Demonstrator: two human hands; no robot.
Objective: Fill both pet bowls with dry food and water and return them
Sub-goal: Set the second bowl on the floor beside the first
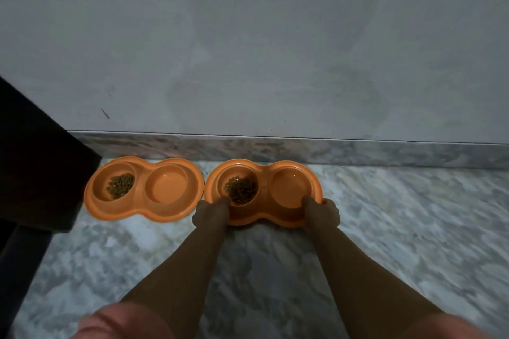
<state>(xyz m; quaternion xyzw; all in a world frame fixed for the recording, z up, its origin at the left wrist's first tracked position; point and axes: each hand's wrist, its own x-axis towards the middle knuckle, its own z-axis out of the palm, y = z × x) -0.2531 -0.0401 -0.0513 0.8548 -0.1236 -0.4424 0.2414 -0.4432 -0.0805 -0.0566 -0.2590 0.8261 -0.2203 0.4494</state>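
Two orange double pet bowls lie side by side on the marble floor by the wall. The left bowl (143, 209) has brown dry food in its left cup; its right cup looks glossy, and I cannot tell if it holds water. The right bowl (263, 173) has dry food (241, 189) in its left cup and a shiny right cup (290, 187). My left hand (211, 213) grips the near-left rim of the right bowl, thumb over the edge. My right hand (322, 212) grips its near-right rim.
A grey wall with a marble skirting (275, 150) runs just behind the bowls. A dark piece of furniture (35, 168) stands at the left, touching the left bowl's side. Marble floor (413, 228) spreads to the right and toward me.
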